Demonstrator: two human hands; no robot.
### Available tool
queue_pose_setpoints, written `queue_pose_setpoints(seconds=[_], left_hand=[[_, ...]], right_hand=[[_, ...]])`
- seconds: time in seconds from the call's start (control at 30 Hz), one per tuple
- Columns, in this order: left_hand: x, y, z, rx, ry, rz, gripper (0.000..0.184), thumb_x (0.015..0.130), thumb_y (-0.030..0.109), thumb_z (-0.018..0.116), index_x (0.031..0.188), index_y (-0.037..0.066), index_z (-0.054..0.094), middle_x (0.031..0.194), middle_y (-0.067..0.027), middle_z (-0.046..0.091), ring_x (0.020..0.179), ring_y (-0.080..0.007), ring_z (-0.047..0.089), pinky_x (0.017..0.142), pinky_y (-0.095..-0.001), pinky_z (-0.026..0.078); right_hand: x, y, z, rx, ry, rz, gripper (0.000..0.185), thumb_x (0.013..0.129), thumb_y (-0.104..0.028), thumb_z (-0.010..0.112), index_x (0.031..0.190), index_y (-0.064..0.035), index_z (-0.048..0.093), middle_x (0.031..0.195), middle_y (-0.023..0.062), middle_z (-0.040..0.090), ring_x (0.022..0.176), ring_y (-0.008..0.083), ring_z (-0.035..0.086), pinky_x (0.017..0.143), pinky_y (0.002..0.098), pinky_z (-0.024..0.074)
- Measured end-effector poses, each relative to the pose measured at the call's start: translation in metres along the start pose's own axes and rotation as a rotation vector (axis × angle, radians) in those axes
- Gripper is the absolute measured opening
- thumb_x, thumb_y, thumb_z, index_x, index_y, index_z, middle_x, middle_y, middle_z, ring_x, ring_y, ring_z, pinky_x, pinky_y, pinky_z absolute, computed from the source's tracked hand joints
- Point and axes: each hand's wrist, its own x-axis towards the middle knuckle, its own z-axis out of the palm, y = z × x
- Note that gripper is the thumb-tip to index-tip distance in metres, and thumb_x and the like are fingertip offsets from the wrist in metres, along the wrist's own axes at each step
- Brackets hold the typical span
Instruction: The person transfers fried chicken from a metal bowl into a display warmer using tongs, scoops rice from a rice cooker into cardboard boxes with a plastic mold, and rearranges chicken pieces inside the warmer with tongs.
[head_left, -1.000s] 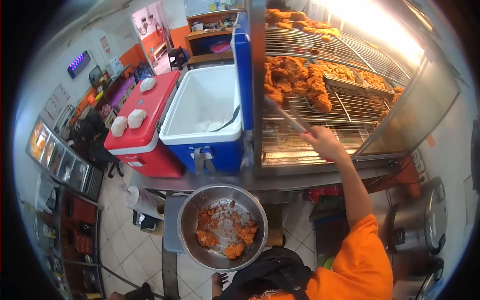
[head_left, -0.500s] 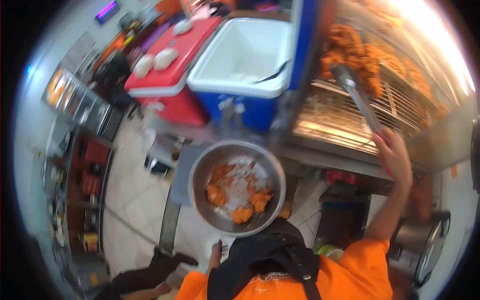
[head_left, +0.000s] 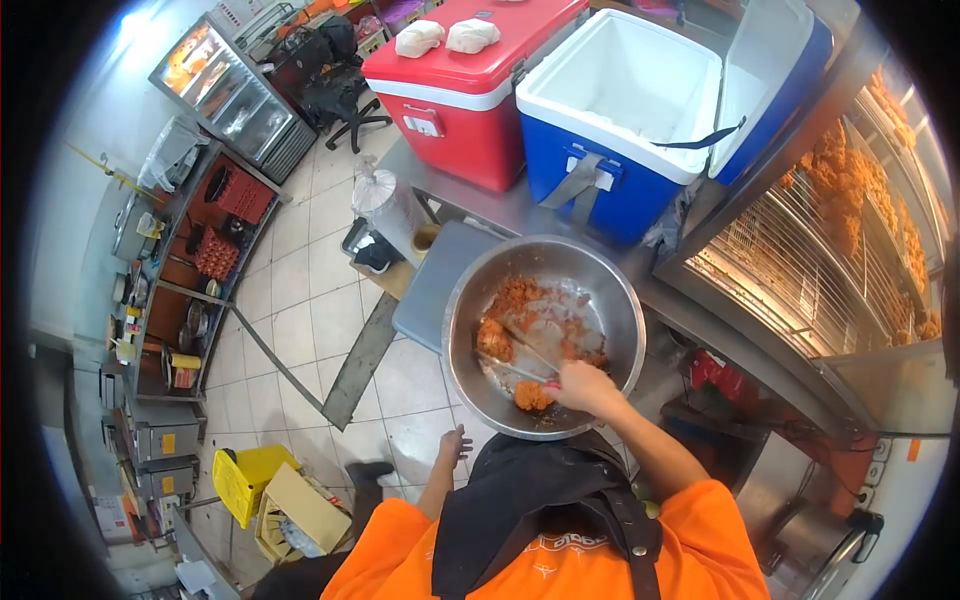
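Observation:
My right hand [head_left: 588, 388] is closed around metal tongs [head_left: 522, 373] with a red part at the grip, low over a large steel bowl [head_left: 622, 310]. The tong arms spread to either side of a piece of fried chicken [head_left: 494, 341] at the bowl's left; whether they touch it I cannot tell. Another piece of fried chicken [head_left: 533, 397] lies near my right hand, and a further one is partly hidden behind the hand. Orange crumbs [head_left: 520, 294] cover part of the bowl's bottom. Hanging left of the bowl, my left hand [head_left: 455, 446] is empty, fingers loosely apart.
A lit display case [head_left: 770, 270] with fried chicken on racks stands at the right. Behind the bowl are an open blue cooler [head_left: 590, 185] and a closed red cooler [head_left: 455, 130] with white bundles on top. A grey lid-like surface [head_left: 440, 285] is beside the bowl; shelves [head_left: 200, 270] line the left.
My right hand has brought the tongs from the chicken in the display case down and left into the bowl. The view has turned right. My left hand still hangs beside the bowl.

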Motion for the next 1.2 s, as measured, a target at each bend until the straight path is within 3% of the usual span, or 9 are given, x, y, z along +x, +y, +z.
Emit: queue_pose_setpoints(seconds=[0.23,0.37,0.47,0.57,0.73,0.8,0.87,1.0,1.2], left_hand=[[0.004,-0.033,-0.021,-0.020,-0.029,0.035,0.047,0.086,0.046,0.043,0.102,0.002,0.049,0.086,-0.0137,0.061,0.070,-0.0242,0.060,0.055,-0.0382,0.045],[-0.023,-0.037,-0.033,0.252,-0.097,0.285,0.047,0.087,0.044,0.042,0.102,0.000,0.045,0.089,-0.0184,0.059,0.071,-0.0265,0.060,0.059,-0.0431,0.048],[-0.030,-0.021,-0.037,0.559,-0.154,0.391,0.040,0.092,0.030,0.038,0.106,-0.007,0.044,0.089,-0.0189,0.059,0.080,-0.0272,0.064,0.049,-0.0316,0.050],[0.000,-0.027,-0.041,0.396,-0.137,0.273,0.062,0.087,0.046,0.042,0.111,-0.011,0.044,0.092,-0.0204,0.062,0.082,-0.0296,0.065,0.049,-0.0313,0.048],[-0.051,0.032,0.014,0.238,-0.002,0.076,0.054,0.090,0.041,0.039,0.111,-0.008,0.048,0.087,-0.0177,0.063,0.082,-0.0253,0.060,0.070,-0.0338,0.047],[-0.042,0.044,0.020,0.211,0.049,0.035,0.052,0.091,0.039,0.038,0.110,-0.008,0.050,0.086,-0.0165,0.063,0.082,-0.0239,0.059,0.075,-0.0338,0.046],[-0.008,0.040,0.016,0.128,-0.054,0.012,0.051,0.088,0.036,0.039,0.126,0.002,0.034,0.103,-0.0196,0.059,0.083,-0.0338,0.060,0.068,-0.0480,0.046],[0.016,0.030,0.022,0.027,-0.077,0.016,0.050,0.085,0.029,0.041,0.126,0.003,0.033,0.103,-0.0191,0.059,0.081,-0.0333,0.061,0.067,-0.0468,0.047],[0.040,-0.016,0.026,0.075,-0.036,0.033,0.051,0.086,0.045,0.042,0.114,0.002,0.044,0.100,-0.0179,0.060,0.078,-0.0296,0.062,0.061,-0.0422,0.047]], right_hand=[[0.003,0.022,-0.015,0.779,-0.197,0.163,0.031,0.086,-0.033,0.051,0.089,-0.0015,0.055,0.050,0.0035,0.047,0.035,0.0116,0.042,0.033,0.0282,0.0330],[-0.068,0.042,-0.052,1.071,-0.091,0.221,0.032,0.087,-0.035,0.052,0.091,-0.0038,0.055,0.050,-0.0009,0.042,0.035,0.0062,0.039,0.030,0.0224,0.0286],[-0.139,0.057,-0.082,1.217,0.156,0.287,0.025,0.087,-0.029,0.053,0.089,-0.0042,0.054,0.051,-0.0013,0.043,0.035,0.0056,0.038,0.029,0.0211,0.0286],[-0.200,0.067,-0.121,1.152,0.525,0.390,0.025,0.087,-0.028,0.053,0.088,-0.0030,0.053,0.050,-0.0002,0.045,0.033,0.0067,0.039,0.027,0.0220,0.0289],[-0.229,0.108,-0.221,0.861,0.922,0.347,0.025,0.088,-0.028,0.050,0.079,-0.0052,0.052,0.046,-0.0012,0.042,0.032,0.0061,0.039,0.028,0.0219,0.0292],[-0.217,0.131,-0.267,0.857,0.931,0.251,0.028,0.089,-0.031,0.049,0.076,-0.0063,0.050,0.045,-0.0012,0.042,0.031,0.0055,0.038,0.027,0.0207,0.0274],[-0.203,0.139,-0.312,0.744,0.913,0.221,0.031,0.089,-0.035,0.050,0.074,-0.0069,0.049,0.046,-0.0011,0.043,0.031,0.0050,0.038,0.026,0.0190,0.0259],[-0.156,0.151,-0.376,0.821,0.869,0.232,0.039,0.085,-0.041,0.054,0.070,-0.0048,0.051,0.045,0.0018,0.044,0.030,0.0082,0.038,0.028,0.0227,0.0283],[-0.147,0.156,-0.400,0.546,0.891,0.400,0.040,0.082,-0.043,0.058,0.071,-0.0037,0.057,0.049,0.0007,0.048,0.034,0.0074,0.042,0.029,0.0235,0.0311]])
